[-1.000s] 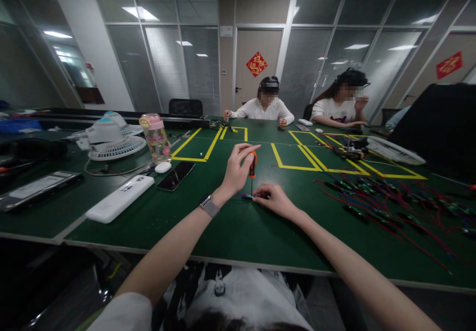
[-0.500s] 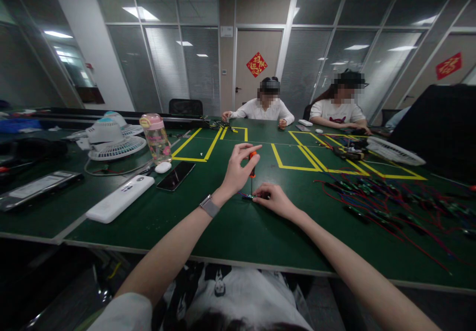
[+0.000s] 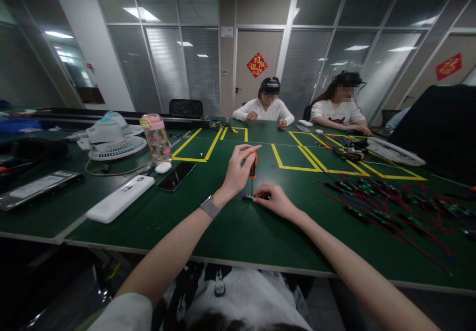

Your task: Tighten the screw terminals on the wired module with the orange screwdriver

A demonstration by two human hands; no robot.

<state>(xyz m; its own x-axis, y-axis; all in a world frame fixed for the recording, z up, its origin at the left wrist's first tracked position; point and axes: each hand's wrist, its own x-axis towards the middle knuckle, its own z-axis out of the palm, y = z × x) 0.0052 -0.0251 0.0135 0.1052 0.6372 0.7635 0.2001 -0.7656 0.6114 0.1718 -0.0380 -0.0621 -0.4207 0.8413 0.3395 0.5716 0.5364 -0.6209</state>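
Observation:
My left hand [image 3: 238, 169] is closed around the handle of an orange and black screwdriver [image 3: 253, 167], which stands upright with its shaft pointing down. The shaft's lower end meets a small circuit board [image 3: 248, 197] with thin wires, lying on the green table [image 3: 223, 231]. From the right, my right hand [image 3: 273, 199] pinches the board's edge and keeps it against the tabletop. The exact spot under the screwdriver tip is too small to make out.
Several wired circuit boards [image 3: 386, 197] lie heaped at the right. To the left are a black phone [image 3: 176, 176], a white power bank [image 3: 121, 198], a pink-lidded bottle [image 3: 156, 140] and a white fan [image 3: 117, 147]. Two people sit across the table, beyond yellow tape outlines [image 3: 297, 167].
My left thumb has shifted on the screwdriver handle, baring more of it. My right hand and the board stay put. Opposite, one person's hand has moved inward from the wires.

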